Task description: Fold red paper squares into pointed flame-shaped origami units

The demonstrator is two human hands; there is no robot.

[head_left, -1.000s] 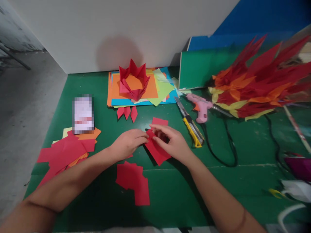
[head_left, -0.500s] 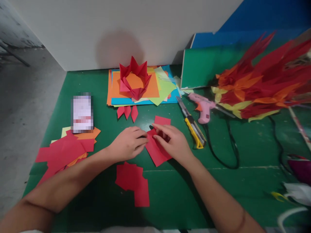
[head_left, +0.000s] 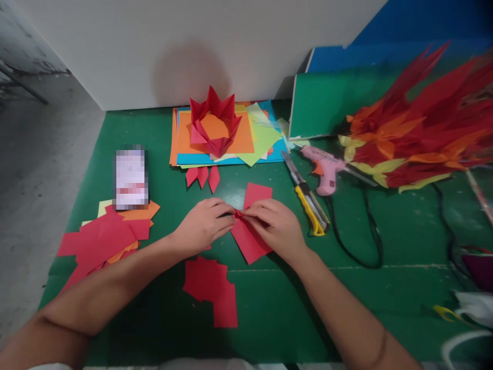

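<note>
Over the middle of the green table (head_left: pixel 154 303), my left hand (head_left: pixel 204 225) and my right hand (head_left: pixel 276 225) meet with fingers pinched. Between their fingertips is a small red piece of paper (head_left: pixel 239 213), mostly hidden, which looks folded. Beneath my right hand lies a flat red sheet (head_left: pixel 250 246), and another red paper piece (head_left: pixel 258 193) sits just beyond it. Several red paper squares (head_left: pixel 210 285) overlap closer to me. Past my left hand, small red folded diamond shapes (head_left: pixel 202 178) lie in a row.
A red pointed paper ring (head_left: pixel 215 139) stands on stacked coloured paper (head_left: pixel 185 146). To the right are a yellow box cutter (head_left: pixel 308 203), a pink glue gun (head_left: pixel 327 174) with its cord, and red-orange paper flames (head_left: pixel 416 133). On the left, a phone (head_left: pixel 131 177) rests beside cut paper (head_left: pixel 103 239).
My right fingertips have moved slightly left and down, closing on the small red piece beside my left fingers. The view has shifted slightly; the other things stay put.
</note>
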